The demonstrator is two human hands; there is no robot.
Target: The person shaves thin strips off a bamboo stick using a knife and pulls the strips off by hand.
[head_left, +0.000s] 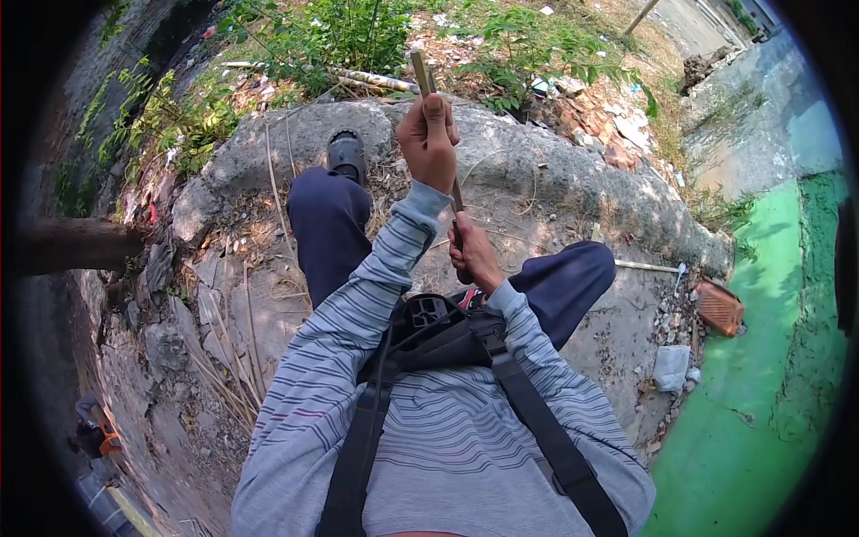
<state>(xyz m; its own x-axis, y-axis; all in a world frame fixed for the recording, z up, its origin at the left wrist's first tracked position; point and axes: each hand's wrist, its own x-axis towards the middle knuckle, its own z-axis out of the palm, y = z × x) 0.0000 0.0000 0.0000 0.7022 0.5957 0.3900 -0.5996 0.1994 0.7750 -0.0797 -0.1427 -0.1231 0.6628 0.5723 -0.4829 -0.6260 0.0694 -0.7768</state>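
Note:
Held out in front of me, my left hand (429,141) is closed round a narrow, flat brown strip (418,72) that looks like bamboo or wood. Its upper end sticks out above the fist, and a second thin edge shows beside my thumb. Lower and to the right, my right hand (477,257) grips a dark brown handle (463,271), just above my lap. A thin brown length (457,195) runs between the two fists. Whether it is a blade, or one piece with the strip, I cannot tell.
My knees are bent apart, with a dark sandal (346,154) against a rough concrete ledge (528,161). Long thin strips (234,376) lie on the ground at left. An orange plastic basket (718,308) and a whitish container (671,368) stand right, beside green water (734,430). Plants (358,36) grow ahead.

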